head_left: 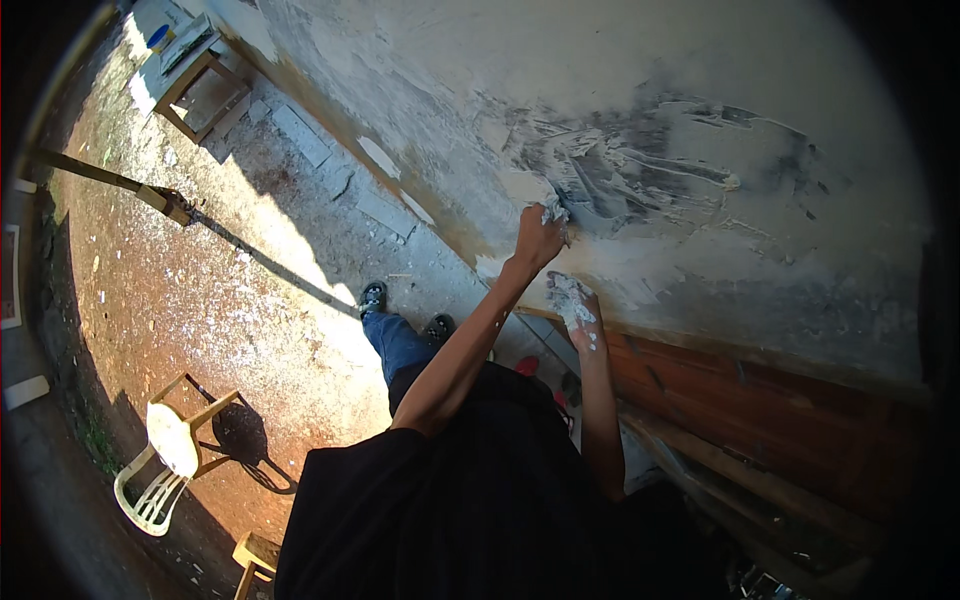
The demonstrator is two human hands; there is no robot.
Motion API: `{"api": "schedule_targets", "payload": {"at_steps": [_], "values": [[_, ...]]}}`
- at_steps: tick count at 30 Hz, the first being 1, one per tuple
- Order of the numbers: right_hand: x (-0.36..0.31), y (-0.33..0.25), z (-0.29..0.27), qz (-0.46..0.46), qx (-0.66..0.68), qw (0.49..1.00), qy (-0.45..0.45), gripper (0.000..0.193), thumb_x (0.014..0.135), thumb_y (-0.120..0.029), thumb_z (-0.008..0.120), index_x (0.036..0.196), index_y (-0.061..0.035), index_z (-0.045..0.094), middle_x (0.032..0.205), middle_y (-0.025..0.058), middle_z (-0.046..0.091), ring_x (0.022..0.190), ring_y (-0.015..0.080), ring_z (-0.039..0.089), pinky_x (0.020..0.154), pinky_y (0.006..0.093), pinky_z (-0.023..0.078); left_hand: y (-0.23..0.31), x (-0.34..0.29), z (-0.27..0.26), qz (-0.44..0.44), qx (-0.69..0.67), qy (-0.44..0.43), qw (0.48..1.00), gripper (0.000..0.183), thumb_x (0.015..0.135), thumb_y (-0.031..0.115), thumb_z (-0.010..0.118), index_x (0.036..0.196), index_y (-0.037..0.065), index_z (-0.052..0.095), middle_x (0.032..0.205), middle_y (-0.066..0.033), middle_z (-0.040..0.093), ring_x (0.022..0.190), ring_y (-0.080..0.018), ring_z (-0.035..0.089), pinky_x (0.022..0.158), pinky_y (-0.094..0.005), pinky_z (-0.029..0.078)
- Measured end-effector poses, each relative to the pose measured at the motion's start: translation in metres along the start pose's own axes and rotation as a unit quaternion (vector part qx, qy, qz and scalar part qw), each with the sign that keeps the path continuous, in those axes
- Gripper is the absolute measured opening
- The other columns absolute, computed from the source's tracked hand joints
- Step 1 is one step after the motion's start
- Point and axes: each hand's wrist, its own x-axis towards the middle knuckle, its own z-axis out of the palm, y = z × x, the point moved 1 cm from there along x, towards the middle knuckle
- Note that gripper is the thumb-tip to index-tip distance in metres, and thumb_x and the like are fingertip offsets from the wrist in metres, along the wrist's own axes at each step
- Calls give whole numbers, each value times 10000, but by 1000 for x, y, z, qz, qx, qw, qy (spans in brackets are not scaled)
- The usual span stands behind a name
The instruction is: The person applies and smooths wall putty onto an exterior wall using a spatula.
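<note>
My left hand (540,238) reaches up to the wall (700,60), its fingers closed in a fist. White paste clings about its knuckles, beside a pale flat patch against the wall; what the fist grips is hidden. Wet, streaky white plaster (680,185) spreads over a darker grey area to the right of that hand. Lower and a little to the right, my right hand (590,318) is held up before the wall. A lump of white plaster (571,297) lies over its palm and fingers, with smears down to the wrist.
A wooden table (205,85) bearing a blue container stands against the wall at far left. On the sunlit ground are a plastic chair (172,440) and a wooden post (120,180). Reddish-brown wooden panels (720,400) run below the wall at right. Flat pieces (300,135) lie along its foot.
</note>
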Motion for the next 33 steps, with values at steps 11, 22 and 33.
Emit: {"api": "schedule_targets", "payload": {"at_steps": [11,22,33], "values": [[9,-1,3,-4,-43,999,-3,258,815,-109,485,1017,37,550,925,78,598,787,136,580,669,231,464,-4,6,-76,-67,67,66,993,109,693,62,522,703,-44,542,659,-234,551,579,-372,535,496,-409,394],[33,47,-51,-49,45,998,4,260,825,-112,468,1014,54,533,942,113,588,810,162,580,668,259,472,110,-17,-6,45,27,-22,998,176,698,92,560,783,-46,494,816,-259,487,777,-397,451,671,-435,370],[6,4,-2,-24,70,997,1,238,798,-87,489,978,43,573,886,98,615,743,152,592,656,250,469,78,38,-54,1,93,20,995,167,698,72,536,622,-73,507,611,-254,527,600,-391,532,569,-438,427]]}}
